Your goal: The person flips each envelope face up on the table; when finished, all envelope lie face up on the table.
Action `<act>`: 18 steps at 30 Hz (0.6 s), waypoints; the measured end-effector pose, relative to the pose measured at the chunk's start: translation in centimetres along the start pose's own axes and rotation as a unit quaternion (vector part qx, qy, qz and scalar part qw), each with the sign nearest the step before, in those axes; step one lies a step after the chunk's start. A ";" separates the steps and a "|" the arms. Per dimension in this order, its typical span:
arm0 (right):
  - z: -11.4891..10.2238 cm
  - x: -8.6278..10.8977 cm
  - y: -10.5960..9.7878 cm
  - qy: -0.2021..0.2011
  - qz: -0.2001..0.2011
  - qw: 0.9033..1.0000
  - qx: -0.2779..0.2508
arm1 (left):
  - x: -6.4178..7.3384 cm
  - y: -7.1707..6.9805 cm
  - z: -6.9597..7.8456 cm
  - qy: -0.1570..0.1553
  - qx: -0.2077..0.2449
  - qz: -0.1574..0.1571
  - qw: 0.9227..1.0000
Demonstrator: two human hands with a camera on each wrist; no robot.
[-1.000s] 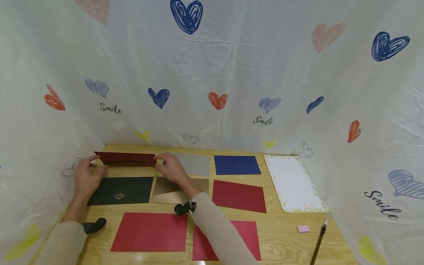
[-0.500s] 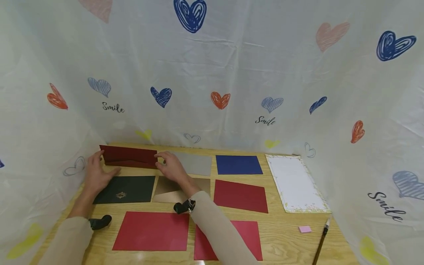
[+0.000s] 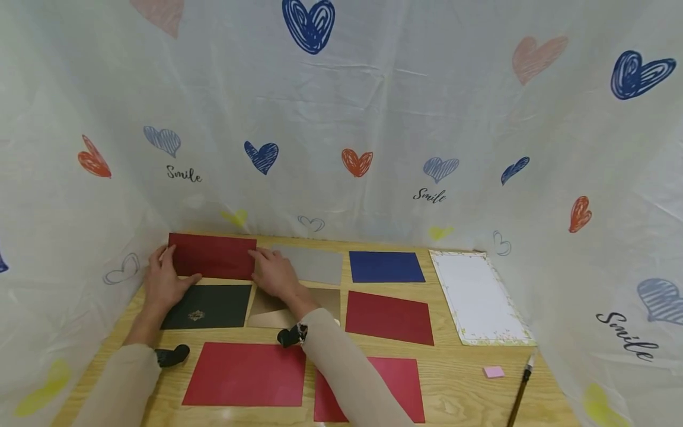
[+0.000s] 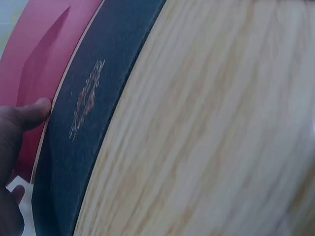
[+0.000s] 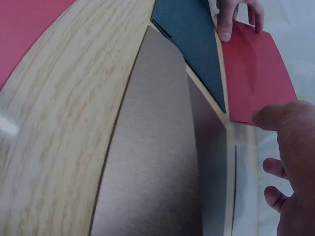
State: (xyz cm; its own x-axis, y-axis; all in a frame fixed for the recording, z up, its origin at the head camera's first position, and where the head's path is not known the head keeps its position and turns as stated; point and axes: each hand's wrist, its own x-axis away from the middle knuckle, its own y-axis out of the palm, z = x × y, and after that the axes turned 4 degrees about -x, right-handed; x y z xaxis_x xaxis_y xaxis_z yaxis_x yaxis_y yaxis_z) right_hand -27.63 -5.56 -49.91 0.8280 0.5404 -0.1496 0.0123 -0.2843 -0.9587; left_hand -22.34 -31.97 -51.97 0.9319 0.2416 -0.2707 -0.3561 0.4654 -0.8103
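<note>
A dark red envelope (image 3: 213,258) lies at the back left of the table in the head view. My left hand (image 3: 162,286) is at its left end, with the fingers on the left edge and the thumb stretched along the near edge; the left wrist view shows that thumb (image 4: 37,113) on the envelope. At the right end my right hand (image 3: 274,274) touches the edge. In the right wrist view one digit (image 5: 270,117) meets the envelope's corner, while other fingertips stay apart from it. A dark green envelope (image 3: 208,305) with a gold emblem lies just in front.
Nearby lie a bronze envelope (image 3: 267,320), a silver-grey one (image 3: 315,265), a blue one (image 3: 386,267) and several red ones, such as this near one (image 3: 245,373). At right are bordered paper (image 3: 477,296), a pink eraser-like block (image 3: 493,372) and a brush (image 3: 520,394).
The dark red envelope, standing tilted with a fold showing earlier, now lies flatter with its plain face up. My left hand has moved right with its thumb spread; the right hand has lowered slightly.
</note>
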 end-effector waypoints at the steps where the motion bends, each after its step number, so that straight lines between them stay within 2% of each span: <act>1: 0.0 0.0 0.1 -0.001 -0.004 1.000 0.010 | 0.0 0.0 0.0 -0.009 -0.006 -0.001 1.000; 4: -0.1 0.0 0.5 0.013 -0.009 1.000 0.006 | 0.0 0.0 0.1 -0.029 -0.016 -0.003 0.999; 10: 0.2 0.2 1.3 0.069 -0.005 0.994 -0.086 | 0.1 0.2 0.1 -0.042 -0.026 -0.012 0.999; 18: 0.7 0.2 1.7 0.069 -0.002 0.992 -0.104 | 0.0 0.3 -0.3 -0.064 -0.006 -0.004 0.998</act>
State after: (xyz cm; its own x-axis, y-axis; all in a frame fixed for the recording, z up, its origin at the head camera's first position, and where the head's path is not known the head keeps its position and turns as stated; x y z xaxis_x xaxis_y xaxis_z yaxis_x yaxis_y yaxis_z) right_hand -27.81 -5.39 -51.78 0.8962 0.4325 -0.0986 0.1186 -0.4478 -0.8862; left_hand -22.42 -32.13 -52.34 0.9179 0.3445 -0.1968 -0.3474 0.4580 -0.8183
